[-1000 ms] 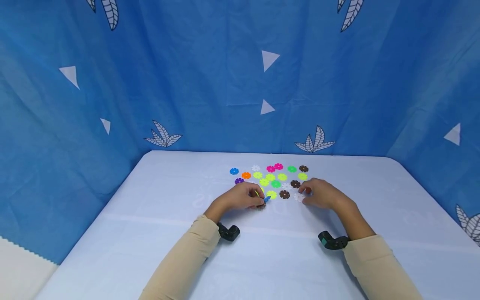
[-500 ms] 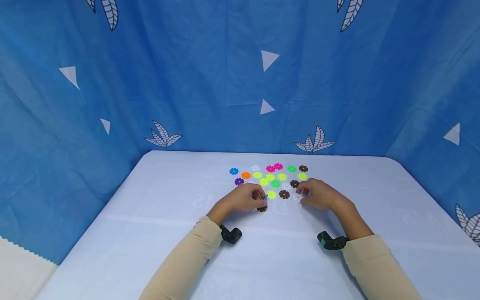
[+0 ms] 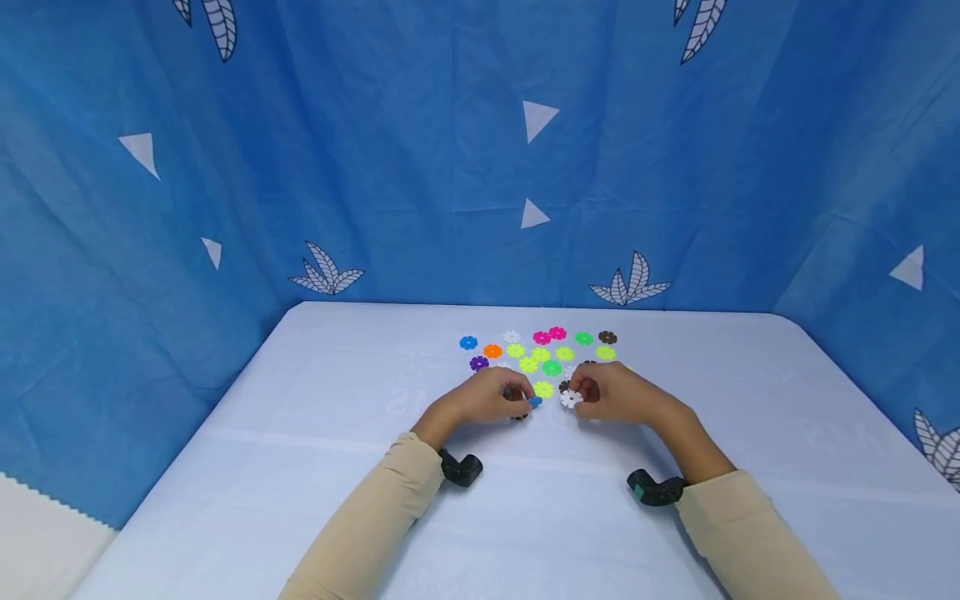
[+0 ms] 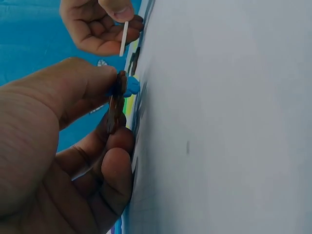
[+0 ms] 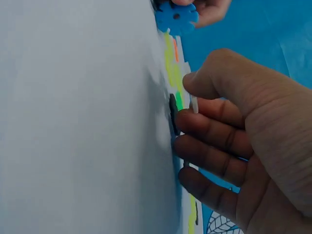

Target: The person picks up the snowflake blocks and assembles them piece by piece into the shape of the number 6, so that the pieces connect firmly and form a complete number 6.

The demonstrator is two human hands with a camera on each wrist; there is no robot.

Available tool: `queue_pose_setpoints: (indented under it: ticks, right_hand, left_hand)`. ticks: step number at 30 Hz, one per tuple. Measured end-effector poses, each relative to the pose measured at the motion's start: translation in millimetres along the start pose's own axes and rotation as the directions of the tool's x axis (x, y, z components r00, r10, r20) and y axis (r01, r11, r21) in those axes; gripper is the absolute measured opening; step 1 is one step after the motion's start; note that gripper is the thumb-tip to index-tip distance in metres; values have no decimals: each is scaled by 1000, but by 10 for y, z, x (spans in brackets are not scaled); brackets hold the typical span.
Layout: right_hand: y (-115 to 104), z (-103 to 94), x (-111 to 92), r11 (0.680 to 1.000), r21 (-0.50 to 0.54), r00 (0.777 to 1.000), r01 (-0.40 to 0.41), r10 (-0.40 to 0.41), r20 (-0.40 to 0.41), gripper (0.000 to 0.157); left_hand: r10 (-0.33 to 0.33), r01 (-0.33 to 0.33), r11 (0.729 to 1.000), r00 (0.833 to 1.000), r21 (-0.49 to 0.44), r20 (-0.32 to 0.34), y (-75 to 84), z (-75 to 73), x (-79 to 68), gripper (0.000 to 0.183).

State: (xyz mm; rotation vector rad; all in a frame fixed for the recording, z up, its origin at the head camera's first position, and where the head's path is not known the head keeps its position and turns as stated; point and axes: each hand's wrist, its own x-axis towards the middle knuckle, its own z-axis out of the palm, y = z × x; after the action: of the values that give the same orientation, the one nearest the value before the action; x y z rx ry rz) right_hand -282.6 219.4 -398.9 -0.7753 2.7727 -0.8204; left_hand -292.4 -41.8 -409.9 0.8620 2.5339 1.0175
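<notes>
My left hand [image 3: 487,395] pinches a brown notched plastic disc [image 4: 115,109] between thumb and fingers. Slotted crosswise into it is a blue notched disc [image 5: 176,19], which shows past the fingertips in the left wrist view. Just to the right, my right hand [image 3: 624,395] holds a white notched disc [image 3: 571,399] by its edge, a little above the table. That white disc appears edge-on as a thin strip in the left wrist view. A small gap separates the white disc from the joined pair.
Loose notched discs lie spread behind the hands on the white table [image 3: 262,467]: a purple disc [image 3: 478,363], an orange disc [image 3: 492,352], a green disc [image 3: 552,367], and several yellow, pink, brown and white ones. A blue patterned curtain [image 3: 420,167] stands behind the table.
My right hand has lifted the white disc from the table and carried it left toward the left hand. The left hand has shifted slightly and turned the joined brown and blue discs.
</notes>
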Motion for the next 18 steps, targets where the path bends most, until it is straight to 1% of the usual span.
queue_pose_setpoints:
  ticks: [4,11,14,18]
  right_hand:
    - [-60,53,37,999,25,999,35,-35,5,26]
    - [-148,98,57,996,-23,997,83,-83,-9,25]
    - [-165,112,62,994,-43,995,98,-98,-10,25]
    - [-171,116,63,995,-59,996,84,-86,-23,26]
  left_hand:
    - [25,-25,1000,1000,-11,10,-24,2,11,12]
    - [81,-81,997,997,-8,16,-29,6,22,12]
    - [84,-84,996,996,-13,15,-28,8,21,12]
    - [78,-78,997,997,-8,16,-40,18,29,12]
